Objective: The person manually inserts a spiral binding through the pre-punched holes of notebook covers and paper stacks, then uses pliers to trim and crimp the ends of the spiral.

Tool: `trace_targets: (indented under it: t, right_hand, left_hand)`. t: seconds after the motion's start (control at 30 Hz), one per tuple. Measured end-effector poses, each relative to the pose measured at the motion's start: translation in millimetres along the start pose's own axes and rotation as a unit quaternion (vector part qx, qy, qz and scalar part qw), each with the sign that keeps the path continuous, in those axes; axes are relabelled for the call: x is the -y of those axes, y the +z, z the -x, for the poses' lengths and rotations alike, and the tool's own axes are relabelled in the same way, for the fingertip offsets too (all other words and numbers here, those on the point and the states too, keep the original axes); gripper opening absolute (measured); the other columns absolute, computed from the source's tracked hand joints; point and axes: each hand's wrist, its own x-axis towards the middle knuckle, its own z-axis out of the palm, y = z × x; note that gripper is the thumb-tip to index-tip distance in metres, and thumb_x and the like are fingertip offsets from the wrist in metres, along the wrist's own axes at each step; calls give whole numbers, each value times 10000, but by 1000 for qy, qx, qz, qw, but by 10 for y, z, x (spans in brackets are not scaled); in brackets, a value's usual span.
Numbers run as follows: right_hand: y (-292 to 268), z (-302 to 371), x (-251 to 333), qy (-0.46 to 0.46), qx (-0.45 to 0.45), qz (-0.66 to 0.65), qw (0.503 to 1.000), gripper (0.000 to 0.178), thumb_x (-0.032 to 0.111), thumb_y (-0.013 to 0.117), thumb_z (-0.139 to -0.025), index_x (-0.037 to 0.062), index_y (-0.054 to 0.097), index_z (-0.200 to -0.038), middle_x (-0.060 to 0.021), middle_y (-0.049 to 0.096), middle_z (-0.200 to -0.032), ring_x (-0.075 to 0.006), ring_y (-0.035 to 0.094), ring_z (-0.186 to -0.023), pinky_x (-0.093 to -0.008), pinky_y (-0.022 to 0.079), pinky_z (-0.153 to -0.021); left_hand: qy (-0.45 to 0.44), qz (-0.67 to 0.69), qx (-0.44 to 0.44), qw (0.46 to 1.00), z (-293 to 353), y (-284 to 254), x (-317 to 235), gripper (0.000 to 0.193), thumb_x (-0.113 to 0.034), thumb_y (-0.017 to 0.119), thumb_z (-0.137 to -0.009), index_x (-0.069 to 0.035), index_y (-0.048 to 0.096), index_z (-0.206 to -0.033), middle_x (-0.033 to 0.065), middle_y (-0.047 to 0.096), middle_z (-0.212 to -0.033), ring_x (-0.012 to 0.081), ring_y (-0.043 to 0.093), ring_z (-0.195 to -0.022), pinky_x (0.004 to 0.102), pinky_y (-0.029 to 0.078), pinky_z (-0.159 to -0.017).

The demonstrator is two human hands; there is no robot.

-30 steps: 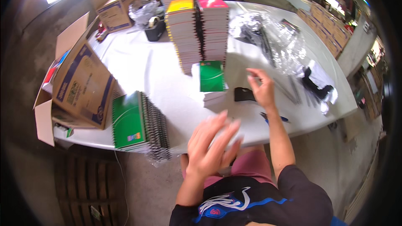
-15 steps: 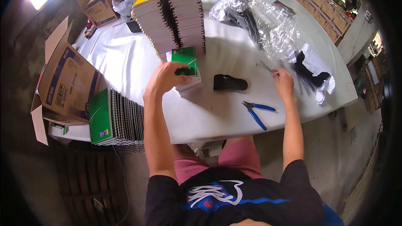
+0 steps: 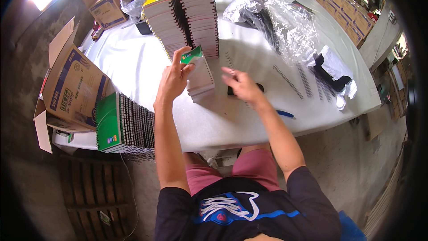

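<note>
My left hand [image 3: 173, 73] pinches a green-covered notebook [image 3: 192, 54], tilted up at the top of a small stack of unbound-looking white pads [image 3: 201, 85]. A row of holes shows along the stack's right edge. My right hand [image 3: 241, 85], slightly blurred, is closed around a thin dark spiral binding coil [image 3: 228, 59], which sticks out above the fingers. Beneath that hand, a black object [image 3: 230, 90] is mostly covered. My right forearm hides most of the blue-handled cutters [image 3: 285, 114]. Several loose coils [image 3: 287, 81] lie further right.
Tall stacks of spiral notebooks [image 3: 197, 20] stand behind my left hand. A green notebook stack [image 3: 108, 122] sits at the table's left edge beside an opened carton [image 3: 73, 87]. Clear plastic wrapping [image 3: 290, 22] and crumpled white paper [image 3: 335, 64] lie at the right.
My right hand has moved left from the loose coils toward the small stack, carrying a coil. My left hand has raised the green-covered notebook from lying flat to a tilt.
</note>
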Motion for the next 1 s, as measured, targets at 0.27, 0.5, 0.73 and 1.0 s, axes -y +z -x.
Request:
trace_targets:
  t: [0.27, 0.5, 0.73, 1.0]
  right_hand:
    - [382, -54, 50, -54, -28, 200, 978, 502, 168, 560, -813, 51, 519, -1300, -175, 543, -1059, -296, 591, -916, -366, 465, -842]
    - [391, -21, 4, -153, -96, 220, 959, 370, 129, 567, -811, -46, 581, -1137, -127, 581, -960, -216, 570, -747, -325, 477, -675]
    - [282, -154, 178, 71, 73, -351, 931, 262, 182, 588, -880, 48, 576, -1105, -76, 632, -1016, -14, 346, -429, -168, 233, -393]
    - [238, -169, 177, 82, 72, -339, 935, 274, 171, 635, -869, 40, 577, -1102, -77, 634, -1017, -27, 375, -431, -178, 254, -400]
  left_hand:
    - [122, -91, -80, 985, 219, 198, 102, 554, 111, 471, -748, -198, 552, -1200, 122, 617, -1152, 336, 650, -852, 417, 545, -728]
    - [127, -45, -98, 986, 220, 202, 127, 416, 102, 475, -773, -119, 626, -1092, 103, 656, -1063, 280, 664, -818, 381, 537, -695]
    - [97, -54, -19, 994, 263, 108, -112, 315, -73, 649, -811, -157, 642, -1115, 79, 668, -1074, 268, 667, -840, 356, 536, -702]
    - [130, 19, 32, 991, 110, 51, 68, 432, -48, 711, -735, -162, 653, -1148, 79, 656, -1129, 263, 660, -942, 350, 528, -808]
